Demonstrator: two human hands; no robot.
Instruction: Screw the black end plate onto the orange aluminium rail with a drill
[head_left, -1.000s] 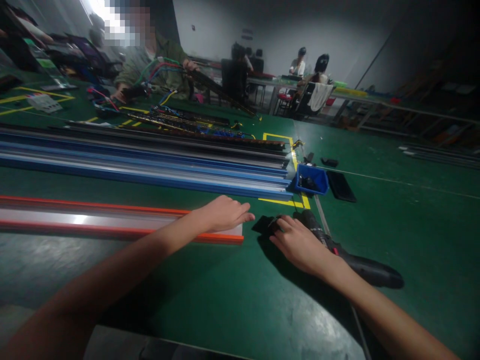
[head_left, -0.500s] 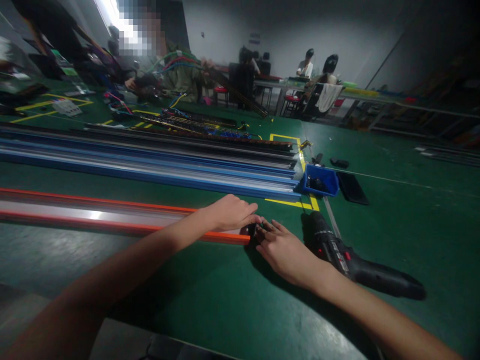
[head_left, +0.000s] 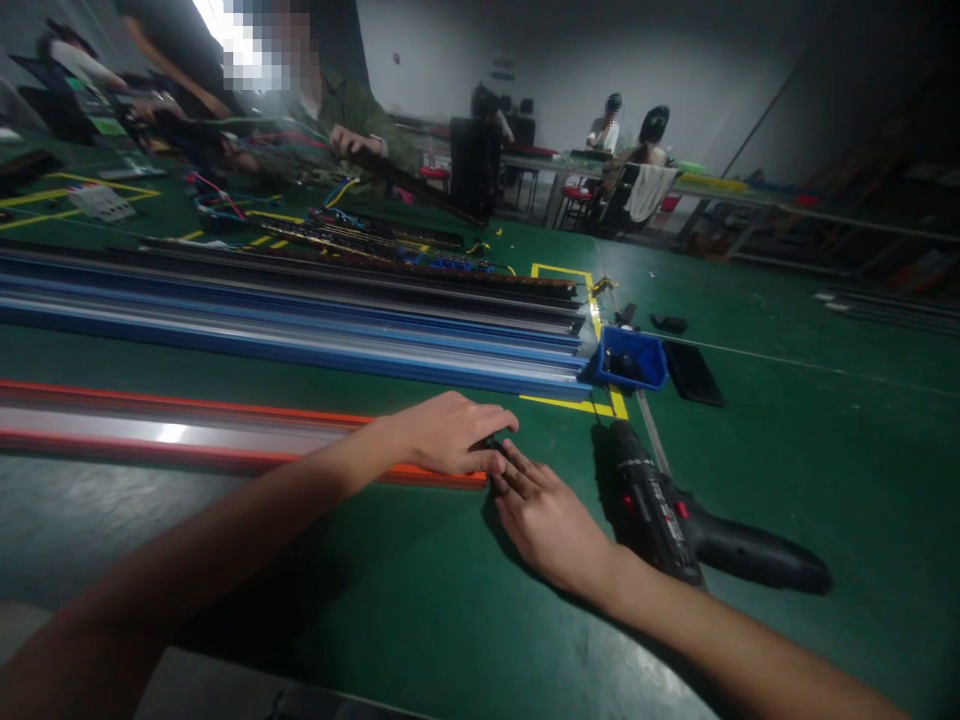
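A long orange-edged metal profile [head_left: 172,433] with a pale, shiny channel lies across the green table from the left. My left hand [head_left: 442,432] rests over its right end, thumb and forefinger closed about a small black piece [head_left: 493,442] there. From the right, my right hand [head_left: 544,515] presses its closed fingertips against that same piece and the profile's end. Most of the black piece is hidden between the fingers, so its exact kind does not show. A black power drill [head_left: 660,510] lies on its side just right of my right hand.
Several blue and black profiles [head_left: 300,335] lie side by side beyond the orange one. A blue bin [head_left: 632,360] with dark parts stands at their right end, beside a flat black object [head_left: 694,372]. Across the table, a co-worker's hand [head_left: 356,140] holds a long dark strip.
My left thumb and fingers have shifted around the black piece, with the thumb now lower at the profile's end. The view has moved slightly right. The co-worker's hand and strip have moved left.
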